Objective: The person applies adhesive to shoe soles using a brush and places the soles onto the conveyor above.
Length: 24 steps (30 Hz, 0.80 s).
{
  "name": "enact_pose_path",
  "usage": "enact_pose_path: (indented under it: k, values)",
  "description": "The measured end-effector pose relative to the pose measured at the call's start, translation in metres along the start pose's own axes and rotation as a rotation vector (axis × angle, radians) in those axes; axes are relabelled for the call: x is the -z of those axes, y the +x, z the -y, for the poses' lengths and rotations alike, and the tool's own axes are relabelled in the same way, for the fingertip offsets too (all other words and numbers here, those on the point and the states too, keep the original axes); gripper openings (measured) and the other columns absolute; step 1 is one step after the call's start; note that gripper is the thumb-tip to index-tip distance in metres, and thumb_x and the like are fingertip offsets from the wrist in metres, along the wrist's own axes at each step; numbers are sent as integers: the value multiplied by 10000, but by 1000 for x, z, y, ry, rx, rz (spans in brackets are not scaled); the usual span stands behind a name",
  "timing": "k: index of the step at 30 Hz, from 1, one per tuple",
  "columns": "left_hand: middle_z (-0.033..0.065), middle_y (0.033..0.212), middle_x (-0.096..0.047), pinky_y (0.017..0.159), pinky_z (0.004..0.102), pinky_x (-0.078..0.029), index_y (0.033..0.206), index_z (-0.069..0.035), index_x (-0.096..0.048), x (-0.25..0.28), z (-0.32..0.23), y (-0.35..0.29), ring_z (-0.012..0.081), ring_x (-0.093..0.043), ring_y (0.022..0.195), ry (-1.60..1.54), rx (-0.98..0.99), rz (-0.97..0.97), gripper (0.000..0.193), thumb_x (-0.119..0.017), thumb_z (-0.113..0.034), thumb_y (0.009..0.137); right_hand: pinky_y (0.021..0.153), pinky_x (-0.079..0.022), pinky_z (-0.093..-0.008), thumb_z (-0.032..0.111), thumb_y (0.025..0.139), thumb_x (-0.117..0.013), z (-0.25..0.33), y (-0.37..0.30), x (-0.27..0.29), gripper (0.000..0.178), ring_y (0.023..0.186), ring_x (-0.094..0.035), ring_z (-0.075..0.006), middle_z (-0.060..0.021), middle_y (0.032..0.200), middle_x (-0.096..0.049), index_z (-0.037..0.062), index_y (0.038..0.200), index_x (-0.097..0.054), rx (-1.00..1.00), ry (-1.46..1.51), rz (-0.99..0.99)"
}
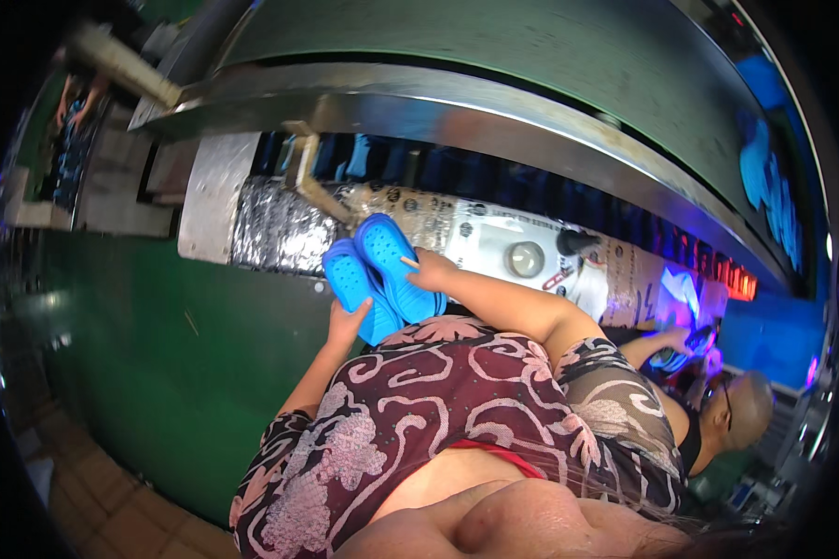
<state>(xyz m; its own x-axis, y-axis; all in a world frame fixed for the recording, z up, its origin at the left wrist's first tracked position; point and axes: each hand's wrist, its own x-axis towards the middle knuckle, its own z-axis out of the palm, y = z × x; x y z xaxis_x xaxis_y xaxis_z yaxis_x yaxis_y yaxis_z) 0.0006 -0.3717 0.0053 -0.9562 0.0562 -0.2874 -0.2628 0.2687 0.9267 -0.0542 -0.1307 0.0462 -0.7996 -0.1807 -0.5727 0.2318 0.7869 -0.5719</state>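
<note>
A pair of bright blue foam clogs with holes in their uppers is held side by side in front of my body. My left hand (pixel 348 320) is closed round the side of the left clog (pixel 349 279), its thumb resting on top. My right hand (pixel 431 270) grips the right clog (pixel 382 247) along its outer side. Both clogs point away from me, tilted a little to the left, and their inner sides touch. Their soles and the fingers beneath them are hidden.
Ahead runs a green conveyor belt (pixel 475 42) with a metal edge (pixel 419 93). Below it, a plastic-wrapped ledge (pixel 289 228) holds a round, clear dish (pixel 524 259) and a dark object (pixel 578 244). At right sits a person (pixel 708 419) handling a shoe; blue footwear (pixel 764 177) lies on the belt.
</note>
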Motion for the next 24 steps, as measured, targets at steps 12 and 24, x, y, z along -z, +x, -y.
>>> enact_pose_path:
  k: [12, 24]
  values:
    - [225, 1067, -551, 884, 402, -420, 1200, 32, -466, -66, -98, 78, 374, -515, 1007, 864, -642, -266, 616, -690, -163, 661, 785, -465, -400, 265, 854, -504, -175, -52, 46, 308, 876, -581, -322, -163, 963, -617, 67, 1068, -604, 444, -15, -926]
    - [193, 1010, -605, 796, 378, -485, 1112, 42, -515, -76, -105, 87, 294, -601, 913, 826, 39, 420, 521, -622, -274, 711, 727, -402, -231, 432, 938, -388, -196, -198, 50, 491, 737, -536, -109, -41, 780, -608, 6, 955, -631, 9, 1278, -841]
